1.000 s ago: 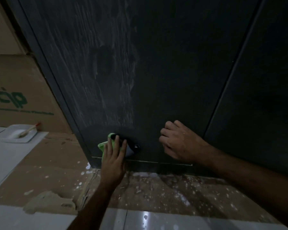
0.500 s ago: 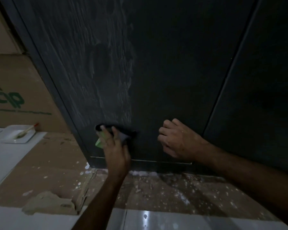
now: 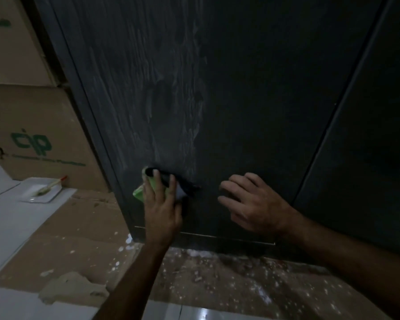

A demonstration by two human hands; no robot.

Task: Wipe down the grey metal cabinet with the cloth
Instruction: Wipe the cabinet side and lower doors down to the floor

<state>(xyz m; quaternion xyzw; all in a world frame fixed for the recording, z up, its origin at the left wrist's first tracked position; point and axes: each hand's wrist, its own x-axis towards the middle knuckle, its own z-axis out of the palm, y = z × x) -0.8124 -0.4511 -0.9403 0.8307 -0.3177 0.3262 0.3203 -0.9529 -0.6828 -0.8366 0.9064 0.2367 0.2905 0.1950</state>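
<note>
**Left hand presses cloth low on the cabinet door; right hand rests beside it**

Far to the left of the left hand, on pale floor sheeting, lies a white tray [image 3: 41, 191] with a small brush [image 3: 48, 186] resting in it. Behind the tray stands a cardboard box [image 3: 32, 125] printed with green lettering, and brown cardboard spattered with white flecks covers the floor [image 3: 62, 236] below and left of the hand.

The left hand [image 3: 162, 209] reaches up from the bottom of the view with its fingers straight and spread, pressing the cloth [image 3: 148, 190] flat against the lower part of the grey metal cabinet [image 3: 252, 100]. The cloth is green at its left edge, with a dark and a pale part showing past the fingertips to the right. Above the hand, the cabinet face carries whitish vertical streaks [image 3: 171, 100]; just around the cloth the surface looks darker.

Just to the right of the left hand, at about the same height, the right hand [image 3: 252, 204] lies against the cabinet door, holding nothing, its fingers loosely bent with the tips toward the panel. Right of that hand a thin seam [image 3: 333, 112] runs up the cabinet, dividing this door from the next panel. Below both hands, the bottom edge of the door meets the flecked floor.
</note>
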